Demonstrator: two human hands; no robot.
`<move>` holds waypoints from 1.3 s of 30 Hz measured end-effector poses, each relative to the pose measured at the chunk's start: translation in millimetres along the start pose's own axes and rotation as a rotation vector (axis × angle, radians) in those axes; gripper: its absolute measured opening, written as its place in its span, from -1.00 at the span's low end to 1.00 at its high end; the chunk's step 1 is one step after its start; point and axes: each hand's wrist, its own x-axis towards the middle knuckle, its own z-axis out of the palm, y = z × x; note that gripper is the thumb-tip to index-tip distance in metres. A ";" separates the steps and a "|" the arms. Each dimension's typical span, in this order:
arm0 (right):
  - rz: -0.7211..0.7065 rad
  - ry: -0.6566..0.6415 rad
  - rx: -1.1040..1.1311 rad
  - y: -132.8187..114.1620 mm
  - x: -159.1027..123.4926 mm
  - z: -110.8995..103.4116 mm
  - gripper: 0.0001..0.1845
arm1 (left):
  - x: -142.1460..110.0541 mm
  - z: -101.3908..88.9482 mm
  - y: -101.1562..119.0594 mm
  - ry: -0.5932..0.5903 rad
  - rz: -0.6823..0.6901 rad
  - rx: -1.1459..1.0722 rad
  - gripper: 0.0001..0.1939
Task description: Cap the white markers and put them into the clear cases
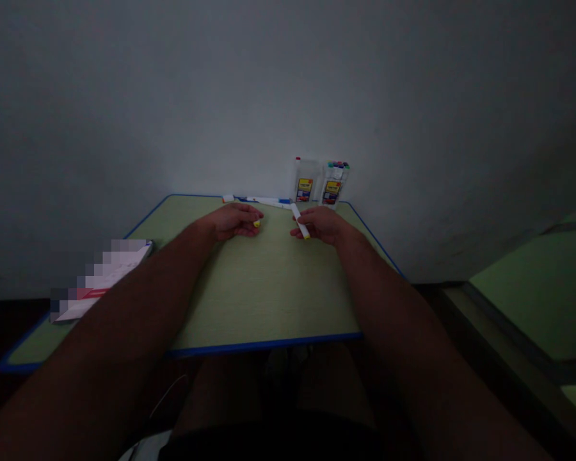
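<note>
Above the far half of the table, my left hand (235, 221) pinches a small marker cap (256, 224) with a yellow end. My right hand (322, 224) grips a white marker (299, 221), which is tilted and shows yellow at its lower end. The two hands are a short way apart. Behind my right hand stand two clear marker cases with yellow labels. One case (306, 182) shows a single red-topped marker at its left side, while the other case (333, 186) is filled with several coloured-top markers.
White-and-blue pens (264, 201) lie along the table's back edge, beside a small white block with an orange-red end (227, 198). A partly blurred booklet (105, 282) rests at the left edge of the green, blue-rimmed table (269, 294). A wall rises right behind it.
</note>
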 end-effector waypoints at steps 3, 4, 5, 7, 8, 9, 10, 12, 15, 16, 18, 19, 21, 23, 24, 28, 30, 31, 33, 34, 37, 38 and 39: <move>-0.007 0.002 -0.004 1.4 1.5 -1.1 -0.87 | 1.9 -1.1 -1.0 0.000 0.004 0.006 -0.93; -0.010 0.004 -0.008 1.9 2.0 -1.5 -0.87 | 2.7 -1.7 -1.6 0.001 0.007 0.011 -0.93; -0.013 0.005 -0.011 2.3 2.3 -1.9 -0.87 | 3.5 -2.2 -2.3 0.005 0.011 0.015 -0.95; -0.018 0.006 -0.014 2.8 2.6 -2.4 -0.88 | 4.6 -2.7 -3.4 0.016 0.016 0.019 -0.96; -0.020 0.004 -0.012 2.9 2.5 -2.5 -0.88 | 4.8 -2.5 -3.8 0.021 0.014 0.018 -0.94; -0.020 0.001 -0.009 2.7 2.2 -2.4 -0.87 | 4.9 -2.1 -3.9 0.023 0.011 0.016 -0.92; -0.019 0.000 -0.005 2.5 1.8 -2.3 -0.88 | 4.8 -1.5 -3.9 0.020 0.009 0.014 -0.90; -0.017 0.002 -0.001 1.7 0.7 -1.7 -0.88 | 4.2 -0.2 -3.2 0.012 0.016 0.009 -0.88; -0.016 -0.001 0.002 0.9 -0.2 -1.0 -0.88 | 3.5 0.1 -1.9 0.021 0.039 0.016 -0.84; -0.015 -0.003 0.006 1.0 -0.1 -0.9 -0.87 | 3.5 -0.4 -1.5 0.034 0.039 0.022 -0.83; -0.013 -0.007 0.019 1.5 0.9 -1.2 -0.87 | 3.6 -1.7 -0.9 0.056 0.029 0.036 -0.82; -0.014 -0.006 0.028 1.9 1.5 -1.4 -0.88 | 3.6 -2.3 -0.7 0.067 0.024 0.039 -0.82; -0.021 0.000 0.045 2.6 2.9 -1.9 -0.89 | 3.6 -2.8 -0.2 0.085 0.012 0.044 -0.83; -0.031 0.007 0.060 3.0 4.0 -2.3 -0.90 | 3.4 -2.3 0.3 0.102 -0.006 0.060 -0.84; -0.036 0.012 0.066 3.2 4.5 -2.4 -0.90 | 3.3 -1.9 0.5 0.112 -0.014 0.070 -0.85; -0.048 0.020 0.081 3.8 5.0 -2.2 -0.90 | 4.1 -0.9 0.1 0.125 -0.017 0.094 -0.87; -0.051 0.023 0.079 3.8 4.7 -1.8 -0.90 | 4.8 -1.3 -1.0 0.122 -0.011 0.104 -0.86; -0.051 0.025 0.077 3.7 4.5 -1.5 -0.90 | 5.1 -1.5 -1.5 0.121 -0.010 0.111 -0.84; -0.044 0.030 0.072 3.1 4.0 -0.8 -0.90 | 4.9 -1.3 -2.0 0.117 -0.010 0.126 -0.81; -0.037 0.033 0.071 2.7 3.8 -0.5 -0.89 | 4.5 -0.8 -1.8 0.114 -0.011 0.130 -0.79; -0.026 0.037 0.071 1.4 2.8 0.4 -0.88 | 1.8 2.1 -0.2 0.117 -0.011 0.125 -0.82; -0.027 0.037 0.069 1.0 2.3 0.7 -0.88 | 0.7 3.2 0.5 0.121 -0.014 0.122 -0.84; -0.028 0.037 0.064 0.6 1.6 1.1 -0.88 | -0.1 4.2 1.0 0.125 -0.017 0.121 -0.86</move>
